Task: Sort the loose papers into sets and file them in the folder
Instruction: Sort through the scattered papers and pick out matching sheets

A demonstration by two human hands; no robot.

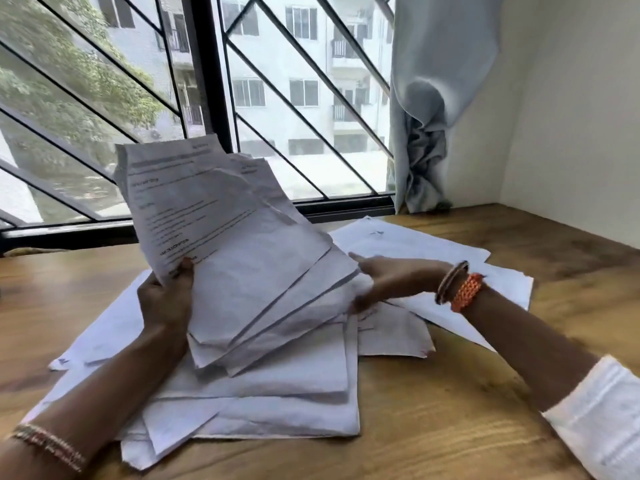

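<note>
Left hand (166, 299) holds a fanned bundle of papers (242, 258), raised and tilted up off the table. Thumb on the front of the printed top sheet (180, 202) near its lower edge, the other fingers behind it, so it's a pinch grip on the bundle's left side. Top sheet is creased, with printed text; the text is too blurred to read.

Right hand (384, 282) is at the right edge of the same bundle, palm toward the sheets. Fingertips are hidden behind or under the paper edges. Looks like it's gripping the lower sheets of the fan, but can't tell for sure from this angle; could be only resting against them.

More loose papers (277, 403) lie flat in an untidy overlapping pile on the wooden table (450, 427), directly below the raised bundle. Further sheets (415, 244) spread out behind and to the right of the right hand, and a few (100, 334) stick out left of the left forearm.

Right wrist: orange braided band (465, 292) with thin bangles (450, 280) just beside it; white sleeve (602, 417) further up the arm. Left wrist: beaded bracelet (48, 445).

Behind the table: window with dark diagonal grille (207, 81), pale blue curtain (426, 116) bunched at its right side, white wall (571, 116) in the corner. Building and trees outside.
</note>
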